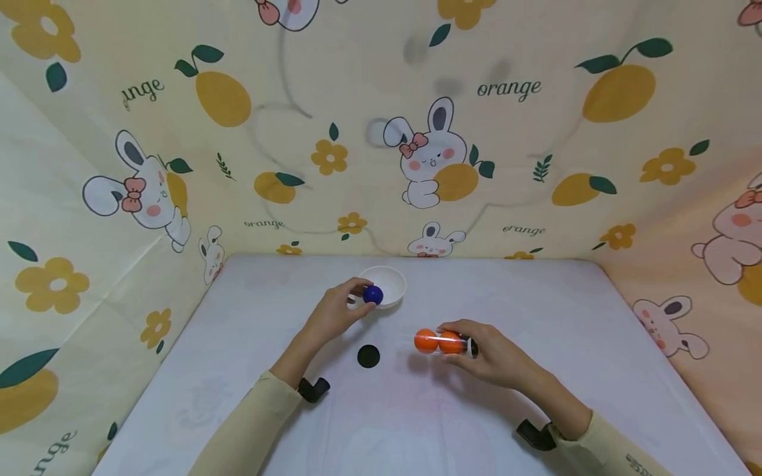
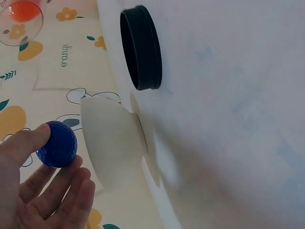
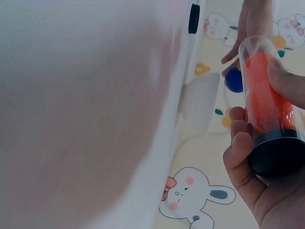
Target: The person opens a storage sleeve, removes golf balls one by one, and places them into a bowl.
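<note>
My left hand (image 1: 339,311) pinches a blue dimpled golf ball (image 2: 57,144) between thumb and fingers, beside the rim of a white bowl (image 2: 112,143). In the head view the ball overlaps the bowl's near left side. My right hand (image 1: 491,354) grips a clear tube (image 3: 267,90) around its side, above the table. Two orange balls (image 1: 425,341) sit one behind the other inside the tube. A black cap (image 3: 279,155) closes its end toward my palm, while the other end, pointing left, is uncapped.
A round black lid (image 1: 368,356) lies on the white table (image 1: 381,430), between my hands and nearer to me than the bowl. Patterned cloth walls (image 1: 369,192) with rabbits and oranges stand at the back and both sides.
</note>
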Demonstrator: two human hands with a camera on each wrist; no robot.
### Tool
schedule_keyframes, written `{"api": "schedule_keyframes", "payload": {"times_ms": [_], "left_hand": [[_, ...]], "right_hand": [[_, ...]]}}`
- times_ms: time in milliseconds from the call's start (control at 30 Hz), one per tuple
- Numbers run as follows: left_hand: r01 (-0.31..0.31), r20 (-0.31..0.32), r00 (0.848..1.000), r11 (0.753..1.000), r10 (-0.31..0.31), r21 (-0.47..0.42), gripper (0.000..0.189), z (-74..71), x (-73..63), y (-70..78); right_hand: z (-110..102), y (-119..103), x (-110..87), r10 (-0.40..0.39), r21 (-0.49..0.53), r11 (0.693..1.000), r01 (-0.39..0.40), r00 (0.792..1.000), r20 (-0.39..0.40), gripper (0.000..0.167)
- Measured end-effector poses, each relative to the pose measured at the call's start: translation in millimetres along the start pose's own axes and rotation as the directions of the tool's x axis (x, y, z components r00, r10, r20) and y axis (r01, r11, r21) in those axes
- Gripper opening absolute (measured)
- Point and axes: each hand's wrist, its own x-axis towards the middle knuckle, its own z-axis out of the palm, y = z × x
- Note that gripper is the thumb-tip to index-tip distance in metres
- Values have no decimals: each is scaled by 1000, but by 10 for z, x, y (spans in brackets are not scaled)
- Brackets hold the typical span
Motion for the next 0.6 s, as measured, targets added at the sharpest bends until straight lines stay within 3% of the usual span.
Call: {"api": "schedule_keyframes", "payload": {"times_ms": [300,600], "left_hand": [[49,-11,999,991,-48,123,46,65,103,-25],[-5,-24,1000,993,8,122,41,81,127,-7]], "right_hand": [[-5,6,-22,21,-8,1000,-21,1000,2,48],[-22,16,-46,29,-15,999,-29,1000,0,48]]}}
